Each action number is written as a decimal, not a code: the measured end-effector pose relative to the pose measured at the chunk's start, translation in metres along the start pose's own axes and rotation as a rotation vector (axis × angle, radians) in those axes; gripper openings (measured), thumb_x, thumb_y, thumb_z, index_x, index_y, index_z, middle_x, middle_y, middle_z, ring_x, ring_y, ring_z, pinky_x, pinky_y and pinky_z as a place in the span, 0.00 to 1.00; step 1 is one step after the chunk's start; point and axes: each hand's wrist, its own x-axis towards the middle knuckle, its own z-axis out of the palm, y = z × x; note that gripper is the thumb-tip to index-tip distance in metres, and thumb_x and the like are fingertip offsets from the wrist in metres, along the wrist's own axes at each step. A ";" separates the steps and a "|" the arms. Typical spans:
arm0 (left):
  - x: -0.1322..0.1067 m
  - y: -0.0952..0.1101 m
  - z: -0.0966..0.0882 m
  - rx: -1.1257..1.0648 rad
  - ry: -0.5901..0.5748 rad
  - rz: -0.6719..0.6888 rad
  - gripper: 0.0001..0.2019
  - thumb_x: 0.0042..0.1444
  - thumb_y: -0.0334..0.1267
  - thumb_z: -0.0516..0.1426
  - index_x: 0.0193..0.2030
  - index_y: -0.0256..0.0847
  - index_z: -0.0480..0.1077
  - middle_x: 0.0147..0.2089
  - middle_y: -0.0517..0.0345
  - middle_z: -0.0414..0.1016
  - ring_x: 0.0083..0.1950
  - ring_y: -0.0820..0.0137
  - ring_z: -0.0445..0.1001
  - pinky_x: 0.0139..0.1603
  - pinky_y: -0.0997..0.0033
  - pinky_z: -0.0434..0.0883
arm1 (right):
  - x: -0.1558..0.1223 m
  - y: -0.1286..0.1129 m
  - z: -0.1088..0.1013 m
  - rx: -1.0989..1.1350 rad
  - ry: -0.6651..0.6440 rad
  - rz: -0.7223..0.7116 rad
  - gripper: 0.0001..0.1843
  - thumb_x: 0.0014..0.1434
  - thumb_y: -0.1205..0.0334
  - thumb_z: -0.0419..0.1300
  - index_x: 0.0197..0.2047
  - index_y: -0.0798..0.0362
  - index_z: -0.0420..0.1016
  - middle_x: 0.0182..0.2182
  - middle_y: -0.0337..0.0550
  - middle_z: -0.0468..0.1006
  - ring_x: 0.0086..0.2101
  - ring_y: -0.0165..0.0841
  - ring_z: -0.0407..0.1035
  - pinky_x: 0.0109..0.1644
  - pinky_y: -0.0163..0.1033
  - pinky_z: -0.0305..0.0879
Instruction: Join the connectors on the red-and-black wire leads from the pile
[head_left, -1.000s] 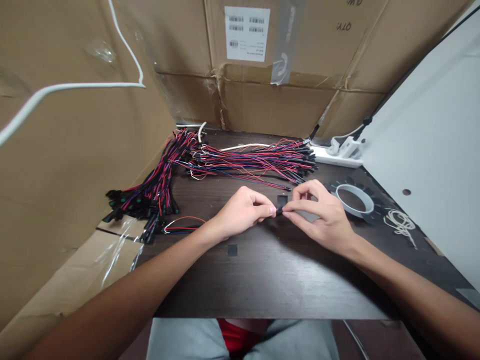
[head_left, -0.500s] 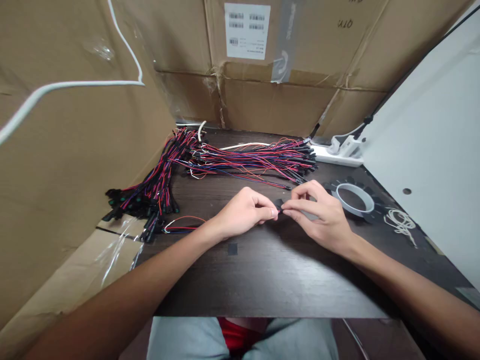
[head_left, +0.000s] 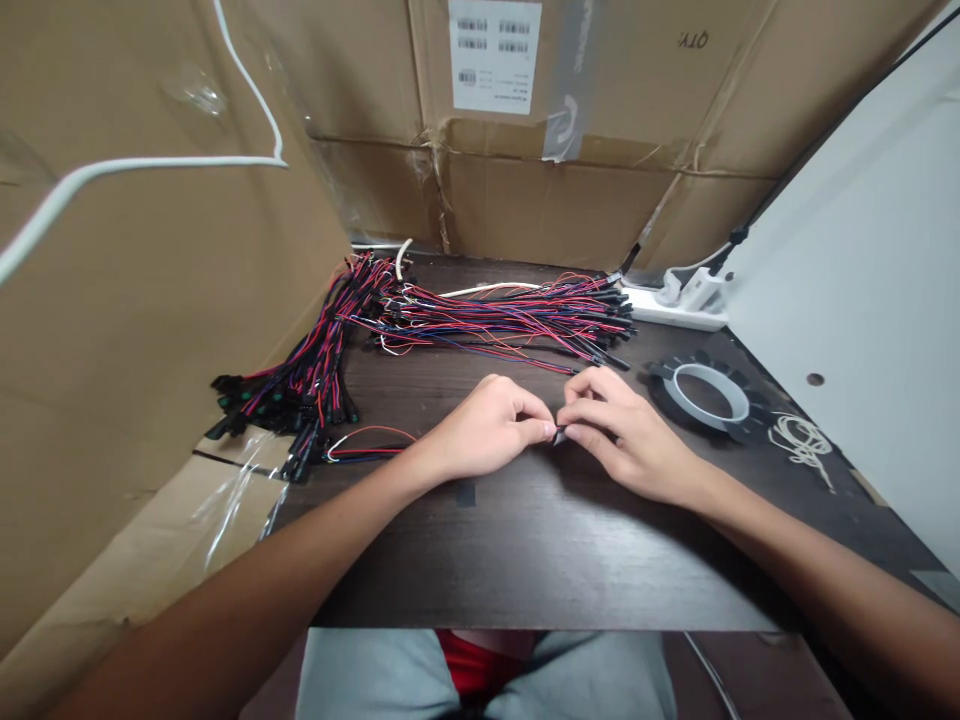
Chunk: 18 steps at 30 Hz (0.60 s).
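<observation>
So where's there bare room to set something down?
Most room: the tabletop between left forearm, right forearm and near edge, apart from a dark square. A smaller gap lies between left hand and the back wire bundle. It's crowded around the left wire bundle, power strip, white ring and string.

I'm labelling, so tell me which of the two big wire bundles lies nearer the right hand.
The back bundle, stretching sideways toward the power strip; the left bundle, slanting down-left, lies farther from the right hand.
</observation>
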 end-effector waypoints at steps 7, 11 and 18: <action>0.000 -0.004 0.001 -0.037 -0.069 -0.011 0.10 0.51 0.33 0.55 0.28 0.32 0.77 0.21 0.62 0.67 0.25 0.79 0.58 0.27 0.79 0.53 | 0.003 0.002 -0.009 0.222 -0.218 0.115 0.09 0.65 0.68 0.50 0.36 0.55 0.70 0.39 0.46 0.62 0.42 0.34 0.61 0.49 0.43 0.60; 0.000 -0.002 -0.002 -0.227 -0.055 -0.090 0.09 0.48 0.35 0.57 0.26 0.31 0.76 0.18 0.63 0.63 0.22 0.81 0.56 0.24 0.80 0.52 | 0.002 0.002 -0.011 0.193 -0.152 0.070 0.10 0.67 0.67 0.48 0.43 0.53 0.71 0.40 0.47 0.65 0.42 0.33 0.63 0.48 0.41 0.62; 0.000 0.000 -0.004 -0.647 -0.017 -0.299 0.07 0.42 0.35 0.60 0.21 0.31 0.71 0.15 0.65 0.56 0.16 0.83 0.50 0.16 0.81 0.43 | -0.002 0.003 -0.005 -0.245 0.095 -0.219 0.13 0.58 0.67 0.59 0.46 0.55 0.63 0.43 0.52 0.70 0.42 0.38 0.64 0.45 0.46 0.64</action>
